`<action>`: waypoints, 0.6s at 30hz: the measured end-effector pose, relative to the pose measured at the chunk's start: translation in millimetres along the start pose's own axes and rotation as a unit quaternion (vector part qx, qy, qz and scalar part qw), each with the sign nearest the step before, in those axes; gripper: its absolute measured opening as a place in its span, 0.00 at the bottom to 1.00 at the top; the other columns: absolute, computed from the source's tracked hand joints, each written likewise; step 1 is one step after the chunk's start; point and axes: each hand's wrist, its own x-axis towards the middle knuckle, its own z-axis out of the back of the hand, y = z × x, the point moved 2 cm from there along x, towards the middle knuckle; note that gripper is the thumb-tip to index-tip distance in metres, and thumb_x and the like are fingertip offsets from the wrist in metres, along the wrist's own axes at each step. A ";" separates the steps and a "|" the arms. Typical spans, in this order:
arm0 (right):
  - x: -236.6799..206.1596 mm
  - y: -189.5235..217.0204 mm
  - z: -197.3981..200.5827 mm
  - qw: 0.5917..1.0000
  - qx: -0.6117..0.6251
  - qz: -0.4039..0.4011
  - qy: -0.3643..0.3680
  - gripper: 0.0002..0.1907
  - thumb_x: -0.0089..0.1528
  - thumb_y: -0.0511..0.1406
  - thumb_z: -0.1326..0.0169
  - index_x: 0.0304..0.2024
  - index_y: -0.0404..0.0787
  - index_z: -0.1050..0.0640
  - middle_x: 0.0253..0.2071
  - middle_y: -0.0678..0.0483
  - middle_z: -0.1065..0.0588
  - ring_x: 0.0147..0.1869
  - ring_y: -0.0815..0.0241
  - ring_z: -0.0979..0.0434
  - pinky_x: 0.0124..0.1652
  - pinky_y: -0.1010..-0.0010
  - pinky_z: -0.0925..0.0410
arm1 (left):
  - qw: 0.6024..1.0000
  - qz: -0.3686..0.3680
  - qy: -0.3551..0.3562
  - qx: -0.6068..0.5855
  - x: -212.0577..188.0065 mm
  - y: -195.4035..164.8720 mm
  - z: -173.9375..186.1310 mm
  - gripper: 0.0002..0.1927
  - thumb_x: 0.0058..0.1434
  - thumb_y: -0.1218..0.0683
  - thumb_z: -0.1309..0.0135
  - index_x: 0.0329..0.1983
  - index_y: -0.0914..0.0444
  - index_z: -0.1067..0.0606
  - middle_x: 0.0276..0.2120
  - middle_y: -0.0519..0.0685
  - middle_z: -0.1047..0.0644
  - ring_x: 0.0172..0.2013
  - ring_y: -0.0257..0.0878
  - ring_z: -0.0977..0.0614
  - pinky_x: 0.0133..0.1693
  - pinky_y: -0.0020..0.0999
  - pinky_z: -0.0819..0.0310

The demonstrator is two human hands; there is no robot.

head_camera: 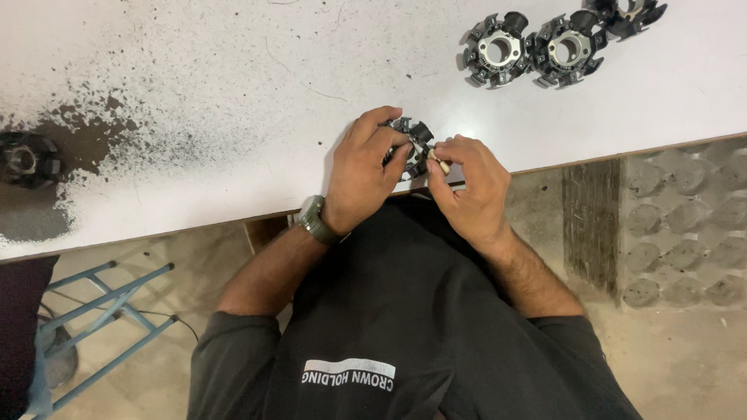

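Far left of the stator (411,148), one dark part (27,158) sits in black dust. My left hand (366,167) clamps the stator at the table (194,93) edge; my right hand (467,183) pinches a small pale piece (443,165) against it, work unfinished. Upper right, three stators (560,39) rest, seemingly done.

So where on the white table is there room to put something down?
The widest bare patch of the white table lies between the dark powder stain on the left and the three ring-shaped metal parts at top right. Another strip runs below those parts, right of the right hand. It is crowded where the left hand and right hand grip one ring part.
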 end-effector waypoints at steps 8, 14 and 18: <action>2.5 1.0 -4.5 0.999 -0.036 0.022 0.013 0.13 0.60 0.25 0.36 0.44 0.37 0.24 0.42 0.48 0.23 0.49 0.46 0.20 0.57 0.55 0.25 | 0.999 -0.012 0.002 0.034 1.7 0.5 -8.5 0.07 0.58 0.61 0.39 0.37 0.64 0.26 0.57 0.52 0.26 0.52 0.51 0.22 0.53 0.46 0.27; 2.1 -0.5 -1.6 0.999 -0.034 0.027 0.022 0.14 0.59 0.25 0.36 0.44 0.38 0.25 0.42 0.50 0.22 0.49 0.46 0.20 0.59 0.53 0.26 | 0.999 -0.035 0.002 0.032 1.4 2.3 -10.3 0.09 0.54 0.63 0.41 0.38 0.65 0.25 0.56 0.54 0.28 0.50 0.53 0.23 0.50 0.47 0.26; -0.6 -0.3 -1.9 0.998 -0.039 0.040 0.022 0.14 0.60 0.26 0.35 0.45 0.38 0.24 0.43 0.51 0.22 0.50 0.48 0.20 0.59 0.52 0.26 | 0.999 -0.034 -0.006 0.026 -1.6 3.9 -13.2 0.09 0.53 0.63 0.42 0.38 0.66 0.24 0.55 0.54 0.29 0.48 0.53 0.23 0.46 0.46 0.25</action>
